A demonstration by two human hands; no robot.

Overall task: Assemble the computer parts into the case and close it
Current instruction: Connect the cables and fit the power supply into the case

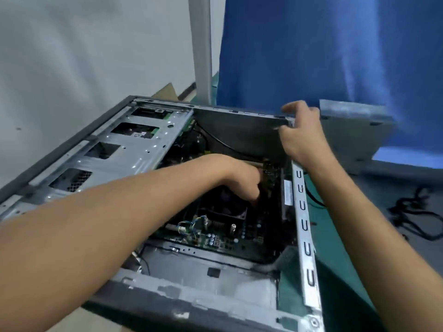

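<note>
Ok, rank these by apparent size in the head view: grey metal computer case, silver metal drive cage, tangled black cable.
1. grey metal computer case
2. silver metal drive cage
3. tangled black cable

We record: computer case [148, 140], silver-grey metal, a row of dark U-shaped slots along one edge; motherboard [223, 238], dark green; thin wires [191, 224] on it, blue and white; work mat [328, 250], green; hanging cloth [311, 44], blue; loose cables [412, 212], black.

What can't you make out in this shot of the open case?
Head view:
Left hand fingertips: hidden by its own knuckles; grip unclear.
Motherboard: partly covered by the left forearm.
Label text: too blurred to read.
Case near corner: cut off by the bottom edge.
</note>
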